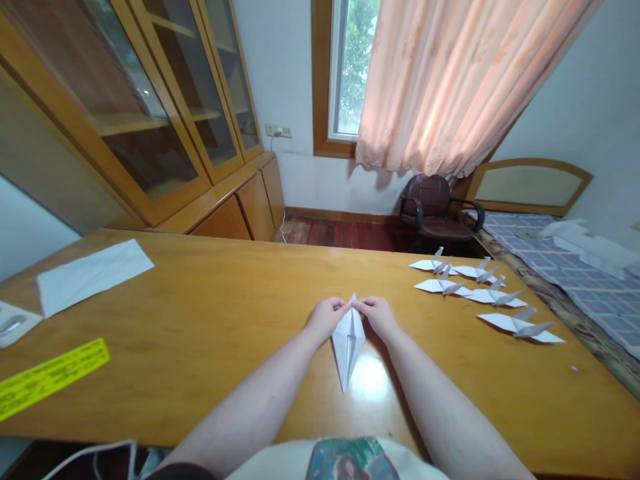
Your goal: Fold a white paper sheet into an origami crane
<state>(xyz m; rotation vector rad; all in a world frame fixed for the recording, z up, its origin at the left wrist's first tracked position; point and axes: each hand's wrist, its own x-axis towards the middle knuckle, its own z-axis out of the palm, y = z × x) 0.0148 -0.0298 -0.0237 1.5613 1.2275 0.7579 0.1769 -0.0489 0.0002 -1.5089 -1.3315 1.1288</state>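
Fold (pixel 349 341): a white paper piece, long and kite-shaped, is laid flat on the table (pixel 210 333) near its front edge; the narrow tip is pointed toward the person.
Left hand (pixel 326 316): the fold's far end is pinched from the left; the fingers are drawn close together on the paper.
Right hand (pixel 379 313): the same far end is pinched from the right; the fingers are closed narrowly on the paper, almost touching the left hand.
Cranes (pixel 483 293): several finished white paper birds are set in rows right of the fold, well apart from it.
Sheet (pixel 93 273): a flat white paper is placed far left of the fold.
Yellow strip (pixel 50 377): a printed slip is laid left of the fold, near the table's front edge.
Chair (pixel 440 210): seen beyond the table, behind the cranes.
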